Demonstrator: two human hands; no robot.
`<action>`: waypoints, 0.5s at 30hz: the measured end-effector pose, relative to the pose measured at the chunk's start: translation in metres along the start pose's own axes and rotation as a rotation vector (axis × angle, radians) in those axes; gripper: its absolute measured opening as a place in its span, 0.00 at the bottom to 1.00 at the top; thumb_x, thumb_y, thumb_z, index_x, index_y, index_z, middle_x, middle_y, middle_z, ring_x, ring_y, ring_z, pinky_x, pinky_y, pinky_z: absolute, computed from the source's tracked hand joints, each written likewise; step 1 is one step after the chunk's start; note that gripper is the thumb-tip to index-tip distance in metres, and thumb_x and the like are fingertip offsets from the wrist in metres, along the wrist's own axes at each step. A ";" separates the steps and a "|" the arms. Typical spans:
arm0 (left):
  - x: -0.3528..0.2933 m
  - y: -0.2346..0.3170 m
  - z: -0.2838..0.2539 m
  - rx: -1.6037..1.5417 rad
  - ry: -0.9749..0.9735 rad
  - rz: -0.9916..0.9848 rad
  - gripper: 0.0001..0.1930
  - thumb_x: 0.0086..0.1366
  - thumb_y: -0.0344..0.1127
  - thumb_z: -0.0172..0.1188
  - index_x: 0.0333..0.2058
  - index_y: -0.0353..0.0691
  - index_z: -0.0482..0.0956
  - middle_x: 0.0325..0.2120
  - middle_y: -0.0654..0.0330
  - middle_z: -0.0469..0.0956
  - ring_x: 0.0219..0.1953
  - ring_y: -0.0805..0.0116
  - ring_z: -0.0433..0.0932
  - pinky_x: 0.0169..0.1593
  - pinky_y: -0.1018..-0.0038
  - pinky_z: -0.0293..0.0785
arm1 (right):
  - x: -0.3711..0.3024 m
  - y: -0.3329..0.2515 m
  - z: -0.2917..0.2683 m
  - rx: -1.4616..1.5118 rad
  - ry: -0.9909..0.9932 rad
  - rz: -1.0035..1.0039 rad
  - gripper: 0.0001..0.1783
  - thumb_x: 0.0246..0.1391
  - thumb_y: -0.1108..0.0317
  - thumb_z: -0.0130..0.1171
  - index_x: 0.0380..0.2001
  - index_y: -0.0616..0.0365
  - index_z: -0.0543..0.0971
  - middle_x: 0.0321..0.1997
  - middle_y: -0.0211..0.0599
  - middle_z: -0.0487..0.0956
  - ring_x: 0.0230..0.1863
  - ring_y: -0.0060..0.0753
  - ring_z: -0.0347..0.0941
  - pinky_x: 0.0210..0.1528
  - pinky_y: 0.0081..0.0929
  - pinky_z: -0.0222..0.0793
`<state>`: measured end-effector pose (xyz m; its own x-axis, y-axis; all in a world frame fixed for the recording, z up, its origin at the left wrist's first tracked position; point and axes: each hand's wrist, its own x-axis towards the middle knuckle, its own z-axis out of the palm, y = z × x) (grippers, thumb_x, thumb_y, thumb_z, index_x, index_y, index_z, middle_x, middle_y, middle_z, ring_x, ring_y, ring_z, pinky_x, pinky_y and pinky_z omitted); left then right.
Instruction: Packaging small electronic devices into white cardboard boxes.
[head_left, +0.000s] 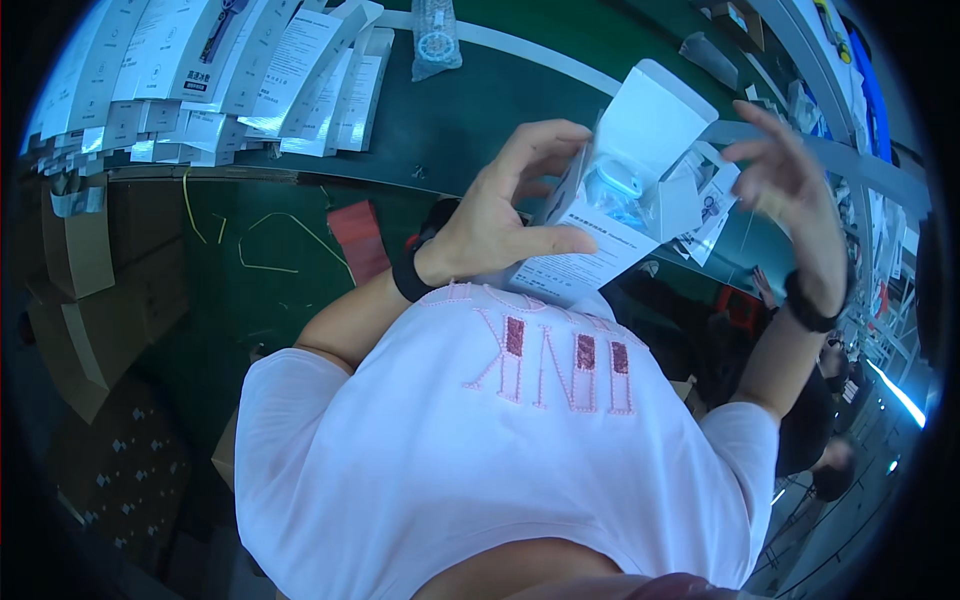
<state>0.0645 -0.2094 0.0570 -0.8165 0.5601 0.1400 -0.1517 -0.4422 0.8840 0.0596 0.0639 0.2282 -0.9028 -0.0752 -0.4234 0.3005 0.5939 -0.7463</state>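
Note:
My left hand (500,205) grips a white printed carton (575,262) by its side, with the thumb across the front face. The carton is tilted close to my chest, its top flap (660,105) and side flap standing up. Inside it lies a light-blue plastic device (618,180) in clear wrapping; its lower part is hidden. My right hand (785,180) is raised to the right of the carton, apart from it, fingers spread and slightly blurred, and nothing shows in it. Between that hand and the carton, another white printed carton (708,205) lies on the bench.
Many white cartons (200,90) stand stacked on the green bench (420,130) at the far left. A bagged item (436,45) lies near the back. Brown cardboard boxes (85,320), a red piece (358,240) and yellow straps are lower left. Another person (805,425) is at the right.

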 end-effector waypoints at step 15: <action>0.033 -0.012 0.014 -0.024 -0.102 -0.180 0.30 0.52 0.39 0.71 0.52 0.42 0.68 0.51 0.57 0.70 0.48 0.65 0.72 0.48 0.69 0.72 | -0.010 0.054 0.109 0.200 0.246 -0.336 0.18 0.58 0.65 0.53 0.50 0.60 0.78 0.57 0.45 0.74 0.60 0.42 0.67 0.62 0.36 0.58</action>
<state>0.0466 -0.1759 0.0574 -0.7149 0.6987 0.0264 -0.3043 -0.3449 0.8879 0.1183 0.0098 0.1358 -0.9992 -0.0306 -0.0252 0.0108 0.4011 -0.9160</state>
